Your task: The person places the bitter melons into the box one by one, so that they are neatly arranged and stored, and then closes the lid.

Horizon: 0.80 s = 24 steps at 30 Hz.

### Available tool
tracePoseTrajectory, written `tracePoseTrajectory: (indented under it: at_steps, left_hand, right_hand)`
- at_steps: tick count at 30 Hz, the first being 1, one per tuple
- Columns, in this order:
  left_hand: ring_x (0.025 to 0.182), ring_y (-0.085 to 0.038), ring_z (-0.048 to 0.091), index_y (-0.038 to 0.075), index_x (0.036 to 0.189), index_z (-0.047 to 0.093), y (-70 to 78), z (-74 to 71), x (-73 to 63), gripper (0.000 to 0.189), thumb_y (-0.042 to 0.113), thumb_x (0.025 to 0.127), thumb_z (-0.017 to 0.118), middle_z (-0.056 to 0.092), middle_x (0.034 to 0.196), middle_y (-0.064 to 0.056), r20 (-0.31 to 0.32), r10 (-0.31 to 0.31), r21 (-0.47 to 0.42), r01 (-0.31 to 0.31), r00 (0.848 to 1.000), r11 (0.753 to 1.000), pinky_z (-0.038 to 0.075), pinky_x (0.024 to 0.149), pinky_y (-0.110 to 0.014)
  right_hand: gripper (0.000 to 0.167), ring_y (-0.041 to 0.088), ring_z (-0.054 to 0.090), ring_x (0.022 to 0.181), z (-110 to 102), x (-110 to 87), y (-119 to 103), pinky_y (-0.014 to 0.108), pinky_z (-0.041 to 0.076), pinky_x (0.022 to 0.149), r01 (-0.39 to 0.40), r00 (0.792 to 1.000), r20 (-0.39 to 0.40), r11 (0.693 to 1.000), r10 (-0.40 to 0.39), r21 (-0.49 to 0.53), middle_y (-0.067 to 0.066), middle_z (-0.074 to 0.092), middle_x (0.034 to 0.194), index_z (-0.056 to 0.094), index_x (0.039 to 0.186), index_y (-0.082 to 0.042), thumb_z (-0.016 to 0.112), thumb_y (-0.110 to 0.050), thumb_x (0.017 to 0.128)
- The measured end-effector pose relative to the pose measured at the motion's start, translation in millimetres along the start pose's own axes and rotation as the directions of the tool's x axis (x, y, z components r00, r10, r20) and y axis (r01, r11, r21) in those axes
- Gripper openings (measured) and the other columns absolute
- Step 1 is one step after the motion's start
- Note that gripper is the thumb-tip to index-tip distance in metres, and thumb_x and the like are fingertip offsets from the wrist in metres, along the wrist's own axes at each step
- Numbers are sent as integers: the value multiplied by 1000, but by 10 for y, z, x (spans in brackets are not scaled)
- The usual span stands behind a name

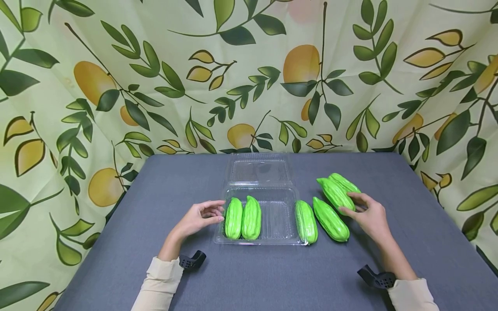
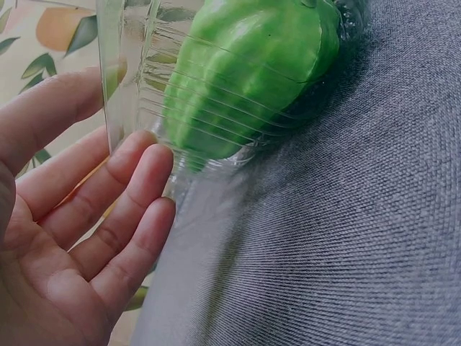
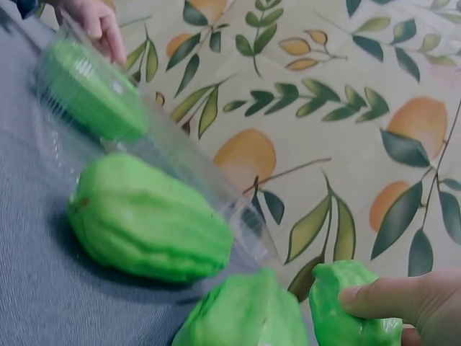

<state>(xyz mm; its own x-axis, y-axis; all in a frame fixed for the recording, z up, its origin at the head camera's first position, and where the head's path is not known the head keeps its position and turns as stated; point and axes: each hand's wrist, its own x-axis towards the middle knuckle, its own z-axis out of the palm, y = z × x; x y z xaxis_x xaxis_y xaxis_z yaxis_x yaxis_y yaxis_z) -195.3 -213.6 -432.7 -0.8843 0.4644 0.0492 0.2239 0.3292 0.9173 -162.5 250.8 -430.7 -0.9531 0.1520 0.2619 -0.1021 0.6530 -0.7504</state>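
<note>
My left hand point(image 1: 204, 214) is at the left wall of an open clear plastic box point(image 1: 278, 220), its loosely extended fingers touching the plastic. Inside, at the left, two bright green bitter melons point(image 1: 234, 218) lie side by side. Against the box's right wall lies another bitter melon point(image 1: 307, 222), and a further bitter melon point(image 1: 330, 219) rests tilted to its right. My right hand point(image 1: 369, 216) holds the near end of a bitter melon point(image 3: 353, 306) between thumb and fingers. One more bitter melon point(image 1: 345, 183) lies just behind it, partly covered.
The box's clear lid point(image 1: 258, 169) lies folded back behind it. A grey cloth point(image 1: 249, 276) covers the table. Behind the table hangs a leaf-and-fruit patterned curtain point(image 1: 249, 86). Each wrist wears a black strap-on device point(image 1: 192, 260).
</note>
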Motion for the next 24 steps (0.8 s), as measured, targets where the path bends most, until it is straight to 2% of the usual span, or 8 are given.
tracePoseTrajectory:
  at_steps: [13,15,17,20,22,24]
  left_hand:
    - [90,3,60,-8,130,54,-3,0,5,49,8,87,70,63,112,-30,-12,-6,9,6,1000,1000,53,84,-16]
    - [90,3,60,-8,130,54,-5,0,4,49,8,87,70,63,112,-30,-9,-1,7,1,1000,1000,53,84,-16]
    - [90,4,60,-9,130,54,-6,0,2,49,8,87,70,63,112,-31,-7,0,6,0,1000,1000,53,83,-16]
    - [90,4,60,-8,130,54,-4,-2,1,49,8,87,70,63,112,-30,-6,-4,8,4,1000,1000,53,83,-16]
    - [90,4,60,-8,131,54,-3,-3,-1,49,9,87,70,63,113,-30,-7,-8,7,9,1000,1000,53,84,-16]
    - [90,4,60,-8,131,54,-2,-3,0,49,9,87,70,63,113,-30,-7,-13,5,13,1000,1000,53,84,-16]
  right_hand:
    - [50,-31,41,87,-15,-31,-245,-5,43,76,-8,999,48,997,5,73,27,60,122,59,124,4,77,-17,82]
    - [50,-30,43,87,-5,-39,-271,-4,44,75,-8,999,49,996,4,88,17,64,117,60,123,4,78,-17,81]
    - [49,-28,45,88,8,-51,-296,-2,45,75,-3,999,47,994,-2,110,-3,65,110,61,121,3,79,-16,80]
    - [47,-26,48,89,31,-64,-340,-2,46,77,9,999,43,988,-15,151,-32,54,100,62,120,3,79,-13,80]
    - [46,-25,50,90,53,-72,-366,-1,46,77,15,998,50,984,-25,176,-39,50,96,61,120,4,78,-12,80]
    - [46,-24,50,90,79,-78,-391,-1,46,77,18,998,61,981,-30,192,-40,50,96,61,120,4,78,-12,80]
